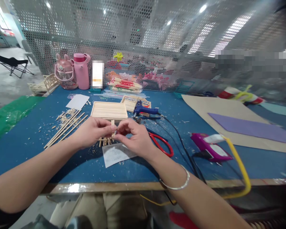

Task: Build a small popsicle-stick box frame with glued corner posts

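My left hand pinches a small piece of short wooden sticks between thumb and fingers. Fingers curled, my right hand meets the same piece from the other side; its fingertips hide part of it. Below them lie several cut wooden sticks and a white paper sheet. Just behind the hands is a flat panel of wooden sticks. To the left, long wooden sticks lie beside a heap of short offcuts.
A blue glue gun with a black cord, red-handled pliers and a purple device with a yellow cable lie to the right. Pink bottles and a lit phone stand at the back against perforated metal. Purple board lies far right.
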A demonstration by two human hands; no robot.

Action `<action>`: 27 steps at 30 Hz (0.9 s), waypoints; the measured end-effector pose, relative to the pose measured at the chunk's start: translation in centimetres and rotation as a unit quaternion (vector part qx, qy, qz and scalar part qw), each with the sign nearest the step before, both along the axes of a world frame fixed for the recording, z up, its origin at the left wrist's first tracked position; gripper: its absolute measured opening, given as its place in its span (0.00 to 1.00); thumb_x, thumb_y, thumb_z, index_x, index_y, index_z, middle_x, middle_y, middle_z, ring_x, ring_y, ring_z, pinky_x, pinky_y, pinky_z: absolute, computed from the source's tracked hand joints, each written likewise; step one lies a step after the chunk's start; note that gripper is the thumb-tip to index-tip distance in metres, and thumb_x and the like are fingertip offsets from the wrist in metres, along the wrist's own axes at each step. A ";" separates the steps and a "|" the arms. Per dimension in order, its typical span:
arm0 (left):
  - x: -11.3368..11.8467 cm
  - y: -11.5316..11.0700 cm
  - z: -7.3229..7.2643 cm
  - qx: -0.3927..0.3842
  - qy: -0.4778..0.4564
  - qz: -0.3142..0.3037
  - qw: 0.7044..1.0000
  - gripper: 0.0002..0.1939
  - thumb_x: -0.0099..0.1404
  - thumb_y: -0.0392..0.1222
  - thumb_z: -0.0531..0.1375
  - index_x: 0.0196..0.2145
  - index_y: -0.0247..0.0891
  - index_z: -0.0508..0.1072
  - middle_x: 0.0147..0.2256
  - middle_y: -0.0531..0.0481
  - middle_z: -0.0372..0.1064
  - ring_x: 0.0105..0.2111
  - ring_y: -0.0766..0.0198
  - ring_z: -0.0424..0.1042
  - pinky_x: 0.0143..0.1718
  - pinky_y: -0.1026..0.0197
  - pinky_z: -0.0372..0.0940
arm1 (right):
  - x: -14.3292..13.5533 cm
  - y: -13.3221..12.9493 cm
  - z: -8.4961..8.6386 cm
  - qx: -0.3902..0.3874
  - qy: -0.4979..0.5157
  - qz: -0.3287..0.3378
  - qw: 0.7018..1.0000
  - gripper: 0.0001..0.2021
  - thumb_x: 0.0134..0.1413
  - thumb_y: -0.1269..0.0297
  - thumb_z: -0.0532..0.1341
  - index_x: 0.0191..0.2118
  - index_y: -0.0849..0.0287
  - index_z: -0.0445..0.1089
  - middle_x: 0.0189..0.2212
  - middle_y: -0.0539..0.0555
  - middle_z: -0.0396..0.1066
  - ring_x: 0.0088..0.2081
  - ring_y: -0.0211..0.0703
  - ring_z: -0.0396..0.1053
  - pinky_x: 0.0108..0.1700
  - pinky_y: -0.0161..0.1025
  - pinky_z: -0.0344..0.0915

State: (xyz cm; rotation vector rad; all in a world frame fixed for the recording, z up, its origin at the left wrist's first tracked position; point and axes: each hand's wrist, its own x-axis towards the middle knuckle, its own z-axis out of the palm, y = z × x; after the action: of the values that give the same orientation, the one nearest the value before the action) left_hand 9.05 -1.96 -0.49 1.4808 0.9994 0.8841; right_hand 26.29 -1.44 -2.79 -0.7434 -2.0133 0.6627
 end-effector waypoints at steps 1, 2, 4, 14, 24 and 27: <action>0.0 0.0 0.0 0.008 0.012 -0.002 1.000 0.15 0.50 0.51 0.63 0.21 0.34 0.73 0.18 0.55 0.65 0.20 0.72 0.60 0.24 0.67 0.56 | 0.1 0.1 0.0 -0.006 0.002 0.007 1.000 0.14 0.46 0.67 0.64 0.39 0.58 0.62 0.24 0.46 0.65 0.24 0.32 0.64 0.27 0.30 0.62; -0.1 0.0 -0.1 0.012 0.020 -0.005 1.000 0.15 0.51 0.50 0.62 0.22 0.34 0.74 0.19 0.54 0.66 0.21 0.71 0.60 0.24 0.67 0.56 | 0.1 0.1 0.0 -0.007 -0.001 0.011 1.000 0.20 0.44 0.66 0.65 0.44 0.58 0.60 0.25 0.46 0.65 0.25 0.32 0.64 0.27 0.30 0.62; -0.2 0.0 -0.3 0.009 0.023 -0.014 1.000 0.14 0.52 0.50 0.62 0.24 0.34 0.75 0.20 0.53 0.68 0.21 0.70 0.62 0.25 0.67 0.57 | 0.2 0.2 0.1 0.007 -0.023 0.009 1.000 0.30 0.41 0.64 0.67 0.51 0.58 0.56 0.28 0.47 0.65 0.27 0.33 0.64 0.29 0.31 0.63; -0.4 -0.1 -0.1 -0.032 -0.026 -0.029 0.999 0.13 0.50 0.49 0.64 0.24 0.34 0.76 0.20 0.51 0.69 0.20 0.71 0.62 0.24 0.67 0.57 | 0.0 0.0 0.5 0.086 -0.064 -0.020 0.994 0.21 0.45 0.57 0.64 0.47 0.56 0.66 0.32 0.51 0.72 0.30 0.37 0.68 0.35 0.35 0.66; -0.2 -0.1 -0.4 -0.020 -0.088 -0.030 0.996 0.11 0.51 0.46 0.65 0.28 0.34 0.77 0.26 0.49 0.73 0.25 0.69 0.67 0.31 0.66 0.63 | 0.0 0.5 0.5 0.163 -0.075 -0.023 0.984 0.19 0.50 0.57 0.61 0.48 0.58 0.65 0.25 0.49 0.71 0.25 0.35 0.67 0.32 0.31 0.64; -0.2 -0.2 -0.3 0.000 -0.065 -0.009 0.998 0.10 0.49 0.44 0.66 0.27 0.34 0.77 0.27 0.48 0.74 0.27 0.66 0.69 0.32 0.64 0.63 | -0.1 0.4 0.3 0.165 -0.085 -0.036 0.982 0.18 0.52 0.58 0.59 0.48 0.58 0.65 0.26 0.50 0.71 0.26 0.36 0.67 0.32 0.32 0.63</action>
State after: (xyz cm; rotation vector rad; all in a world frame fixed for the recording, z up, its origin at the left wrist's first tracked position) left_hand 8.89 -2.15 -0.84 1.4109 0.8898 0.9553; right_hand 26.17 -1.01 -2.50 -0.6866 -2.1698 0.2191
